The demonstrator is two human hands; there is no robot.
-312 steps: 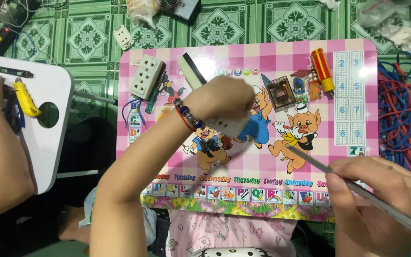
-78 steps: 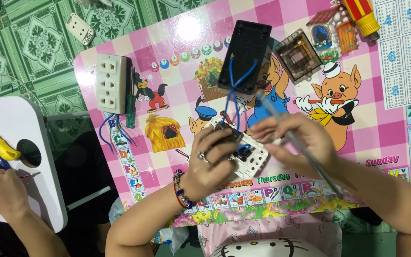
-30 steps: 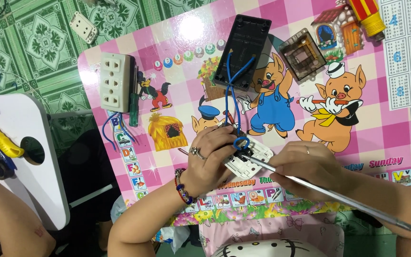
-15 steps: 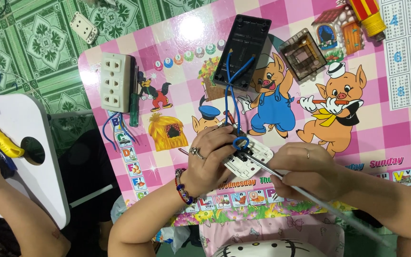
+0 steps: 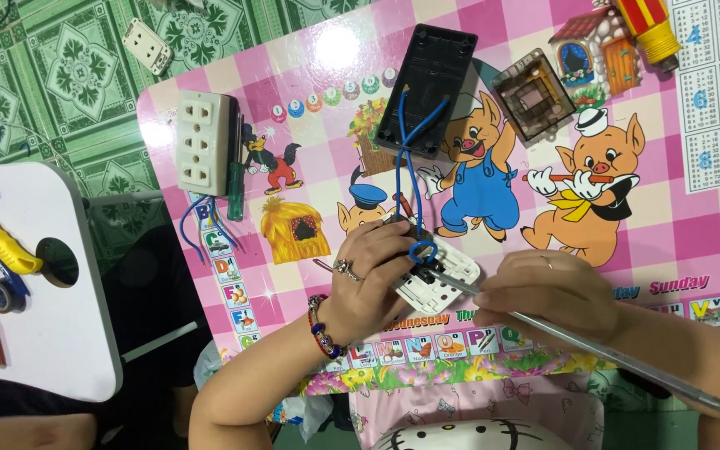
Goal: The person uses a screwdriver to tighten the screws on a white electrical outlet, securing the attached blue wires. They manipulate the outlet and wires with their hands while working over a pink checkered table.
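Home floor, green patterned tiles (image 5: 68, 75), child's cartoon table (image 5: 677, 217)

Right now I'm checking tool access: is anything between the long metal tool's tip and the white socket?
Nothing visible. The right hand has the metal tool already touching the white socket, held by the left hand; blue wires loop just beside.

View count: we have one view only, the head camera; no second view shares the scene.
Position: we sit above the pink checked cartoon-printed tabletop (image 5: 310, 125), worn on the person's head.
Facing: we look almost straight down; the person's forearms enter from the bottom edge.
Nearness: close; the left hand (image 5: 372, 275) and right hand (image 5: 543, 287) sit just below frame centre.
Framing: the tabletop lies tilted in frame and is cut off at the right and top edges.
Margins: the green patterned floor tiles (image 5: 68, 75) show upper left; the white rounded side table (image 5: 60, 342) is cut by the left edge.
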